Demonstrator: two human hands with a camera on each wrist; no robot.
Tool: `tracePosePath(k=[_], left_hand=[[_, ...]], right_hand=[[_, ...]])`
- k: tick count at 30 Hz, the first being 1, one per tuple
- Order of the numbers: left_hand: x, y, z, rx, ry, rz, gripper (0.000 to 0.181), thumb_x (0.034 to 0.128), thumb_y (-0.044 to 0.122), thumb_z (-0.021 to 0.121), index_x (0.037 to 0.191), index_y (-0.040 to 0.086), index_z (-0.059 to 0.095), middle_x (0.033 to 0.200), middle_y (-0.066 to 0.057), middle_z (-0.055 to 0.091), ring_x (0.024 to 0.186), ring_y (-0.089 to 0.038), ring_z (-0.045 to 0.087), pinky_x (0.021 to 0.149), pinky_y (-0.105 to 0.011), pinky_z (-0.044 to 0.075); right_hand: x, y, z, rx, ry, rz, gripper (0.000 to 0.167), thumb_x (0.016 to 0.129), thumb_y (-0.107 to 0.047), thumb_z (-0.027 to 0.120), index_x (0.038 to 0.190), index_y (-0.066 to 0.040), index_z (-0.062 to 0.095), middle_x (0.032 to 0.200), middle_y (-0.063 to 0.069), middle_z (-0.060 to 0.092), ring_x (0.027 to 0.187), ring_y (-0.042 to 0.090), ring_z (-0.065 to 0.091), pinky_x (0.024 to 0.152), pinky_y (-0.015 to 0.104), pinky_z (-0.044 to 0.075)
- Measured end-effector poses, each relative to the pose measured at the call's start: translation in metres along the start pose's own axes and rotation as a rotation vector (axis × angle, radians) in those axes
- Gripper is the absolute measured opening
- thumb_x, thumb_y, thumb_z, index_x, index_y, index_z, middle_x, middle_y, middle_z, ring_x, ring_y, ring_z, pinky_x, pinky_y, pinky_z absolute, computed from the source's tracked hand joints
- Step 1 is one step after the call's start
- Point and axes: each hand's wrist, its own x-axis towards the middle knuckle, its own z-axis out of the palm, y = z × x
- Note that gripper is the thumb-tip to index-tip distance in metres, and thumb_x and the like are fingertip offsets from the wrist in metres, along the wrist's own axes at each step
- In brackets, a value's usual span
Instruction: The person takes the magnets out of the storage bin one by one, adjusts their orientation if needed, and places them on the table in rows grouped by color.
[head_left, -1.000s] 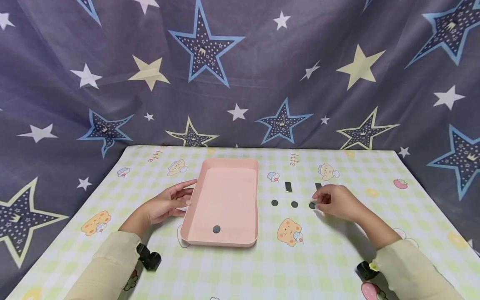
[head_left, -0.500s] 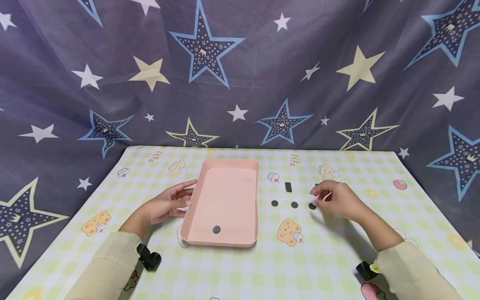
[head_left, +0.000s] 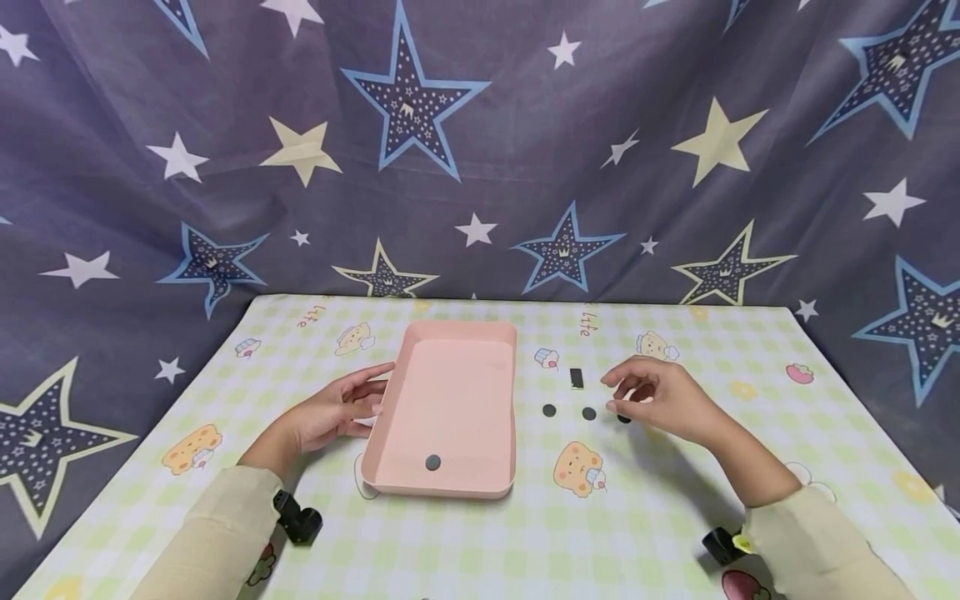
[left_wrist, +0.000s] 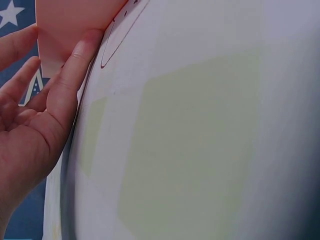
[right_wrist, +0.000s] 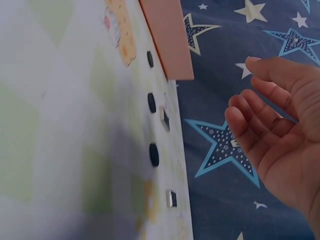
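A shallow pink tray (head_left: 459, 400) lies on the table with one dark round disc (head_left: 432, 462) inside near its front. Along the tray's left wall rests my left hand (head_left: 333, 410), its thumb and fingers extended and touching the side. To the right, my right hand (head_left: 663, 400) hovers above the cloth with fingers loosely bent and nothing between them. Beneath and beside it are two discs (head_left: 588, 413) in plain sight and a third disc (head_left: 624, 418) partly covered. A small black rectangular piece (head_left: 577, 378) lies behind them. The right wrist view also shows a second rectangular piece (right_wrist: 171, 198), hidden in the head view.
A green-checked cloth (head_left: 480, 550) with cartoon prints covers the table. Behind its far edge hangs a dark curtain (head_left: 480, 167) with stars. Black wrist cameras (head_left: 298, 518) sit by both sleeves, close to the tabletop.
My right hand has lifted from the rightmost disc and shifted slightly left, its fingers spreading apart. The left hand and tray stay in place.
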Motion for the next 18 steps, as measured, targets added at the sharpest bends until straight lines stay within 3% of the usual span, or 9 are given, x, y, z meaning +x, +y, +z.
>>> tracePosePath(k=[10, 18], left_hand=[[-0.002, 0.0, 0.001, 0.007, 0.007, 0.01, 0.07, 0.0993, 0.007, 0.054, 0.158, 0.016, 0.017, 0.157, -0.022, 0.023, 0.127, -0.025, 0.049, 0.093, -0.048, 0.05], [0.0, 0.0, 0.001, 0.014, 0.009, 0.01, 0.069, 0.0995, 0.008, 0.054, 0.158, 0.016, 0.018, 0.158, -0.021, 0.021, 0.131, -0.029, 0.045, 0.093, -0.049, 0.05]], right_hand=[[0.011, -0.017, 0.006, 0.086, -0.059, -0.104, 0.027, 0.078, -0.002, 0.081, 0.102, -0.008, 0.071, 0.1, 0.004, 0.066, 0.082, 0.022, 0.065, 0.067, 0.029, 0.056], [0.024, -0.027, 0.015, 0.122, -0.129, -0.143, 0.029, 0.078, -0.005, 0.082, 0.105, -0.008, 0.071, 0.105, 0.007, 0.066, 0.086, 0.014, 0.063, 0.069, 0.032, 0.057]])
